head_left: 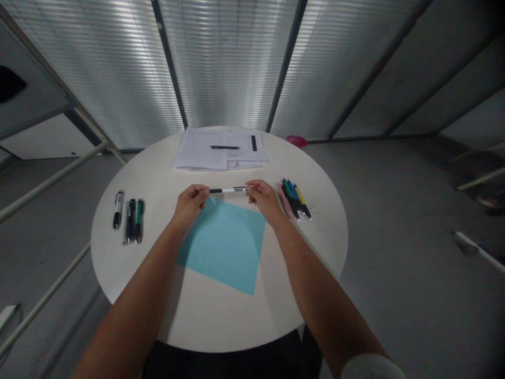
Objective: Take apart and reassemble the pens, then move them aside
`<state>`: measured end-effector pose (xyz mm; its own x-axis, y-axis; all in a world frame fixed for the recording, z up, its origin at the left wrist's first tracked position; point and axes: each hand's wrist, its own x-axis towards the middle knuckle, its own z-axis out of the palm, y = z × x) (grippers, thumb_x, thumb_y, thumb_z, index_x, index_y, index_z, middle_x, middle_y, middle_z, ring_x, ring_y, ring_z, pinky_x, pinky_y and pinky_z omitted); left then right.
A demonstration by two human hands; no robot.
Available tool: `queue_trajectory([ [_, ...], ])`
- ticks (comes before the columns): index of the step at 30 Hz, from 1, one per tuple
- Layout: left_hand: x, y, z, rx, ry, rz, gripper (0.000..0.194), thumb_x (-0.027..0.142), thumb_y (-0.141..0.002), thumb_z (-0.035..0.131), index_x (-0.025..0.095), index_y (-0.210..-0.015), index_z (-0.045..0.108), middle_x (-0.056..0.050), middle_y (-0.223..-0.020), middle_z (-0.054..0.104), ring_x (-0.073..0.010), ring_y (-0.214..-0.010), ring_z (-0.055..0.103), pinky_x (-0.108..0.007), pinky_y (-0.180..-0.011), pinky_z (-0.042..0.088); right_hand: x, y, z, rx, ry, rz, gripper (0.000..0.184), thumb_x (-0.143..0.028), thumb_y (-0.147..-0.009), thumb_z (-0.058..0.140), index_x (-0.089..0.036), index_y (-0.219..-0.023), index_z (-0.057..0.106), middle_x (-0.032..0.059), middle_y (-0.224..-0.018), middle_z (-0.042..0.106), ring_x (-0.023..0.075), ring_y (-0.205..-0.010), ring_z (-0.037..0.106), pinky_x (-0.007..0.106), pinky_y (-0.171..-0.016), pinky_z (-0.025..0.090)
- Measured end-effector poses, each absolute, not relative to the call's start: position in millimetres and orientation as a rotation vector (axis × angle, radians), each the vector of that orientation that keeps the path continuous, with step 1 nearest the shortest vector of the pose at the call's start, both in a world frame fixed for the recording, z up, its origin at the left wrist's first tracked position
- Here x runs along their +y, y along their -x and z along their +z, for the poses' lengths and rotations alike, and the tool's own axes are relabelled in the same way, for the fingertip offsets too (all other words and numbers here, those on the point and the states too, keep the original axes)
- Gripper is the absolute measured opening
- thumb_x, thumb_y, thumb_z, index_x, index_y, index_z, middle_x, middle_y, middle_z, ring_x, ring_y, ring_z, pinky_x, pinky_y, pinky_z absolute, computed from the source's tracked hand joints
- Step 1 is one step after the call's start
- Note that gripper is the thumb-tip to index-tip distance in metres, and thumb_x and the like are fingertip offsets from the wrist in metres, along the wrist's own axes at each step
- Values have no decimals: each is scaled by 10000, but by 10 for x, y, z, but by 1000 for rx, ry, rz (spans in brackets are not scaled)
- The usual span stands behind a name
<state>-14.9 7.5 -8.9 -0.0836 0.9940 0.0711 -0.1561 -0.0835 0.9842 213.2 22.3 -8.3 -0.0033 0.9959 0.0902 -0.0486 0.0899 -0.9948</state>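
Between my two hands a white and black pen (pixel 228 190) is held level, just beyond the far edge of a light blue sheet of paper (pixel 224 245). My left hand (pixel 192 202) pinches its dark end. At the other end, the fingers of my right hand (pixel 262 197) are closed on the pen. The blue sheet lies turned at an angle below my wrists. Right of my right hand is a group of pens (pixel 294 199) in pink, green, blue and yellow, lying side by side.
On the left of the round white table (pixel 213 331) lie a white and black pen (pixel 118 210) and several dark and green pens (pixel 134 221). Stacked printed papers (pixel 203 150) sit at the far side, with a black pen (pixel 225 147) on top. Metal rails (pixel 51 176) stand left.
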Motion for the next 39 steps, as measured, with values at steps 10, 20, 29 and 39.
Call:
queue_trajectory([
  [10, 60, 135, -65, 1132, -1119, 1388, 174, 276, -697, 733, 158, -797, 652, 16, -594, 543, -70, -493, 441, -204, -475, 314, 226, -2130, -87, -1214, 1128, 1150, 236, -388, -750, 638, -194, -883, 623, -28, -725, 608, 75, -516, 507, 228, -497, 363],
  [20, 52, 141, -66, 1145, -1123, 1375, 209, 272, -681, 741, 150, -841, 685, 32, -540, 500, -73, -481, 429, -207, -472, 308, 227, -2125, -87, -1228, 1141, 1163, 285, -471, -759, 639, -193, -808, 599, -37, -635, 572, 81, -519, 500, 223, -500, 375],
  [29, 76, 135, -90, 1182, -1094, 1393, 252, 318, -681, 753, 133, -845, 711, 3, -572, 556, -72, -483, 434, -215, -471, 307, 212, -2122, -80, -1225, 1076, 1173, 297, -418, -727, 667, -203, -922, 604, -38, -671, 589, 83, -520, 502, 234, -513, 384],
  [39, 67, 135, -82, 1193, -1095, 1377, 237, 335, -683, 757, 141, -805, 697, 1, -578, 562, -74, -490, 446, -209, -466, 311, 227, -2134, -110, -1255, 1083, 1135, 300, -325, -705, 669, -201, -972, 613, -47, -729, 579, 73, -516, 519, 233, -503, 387],
])
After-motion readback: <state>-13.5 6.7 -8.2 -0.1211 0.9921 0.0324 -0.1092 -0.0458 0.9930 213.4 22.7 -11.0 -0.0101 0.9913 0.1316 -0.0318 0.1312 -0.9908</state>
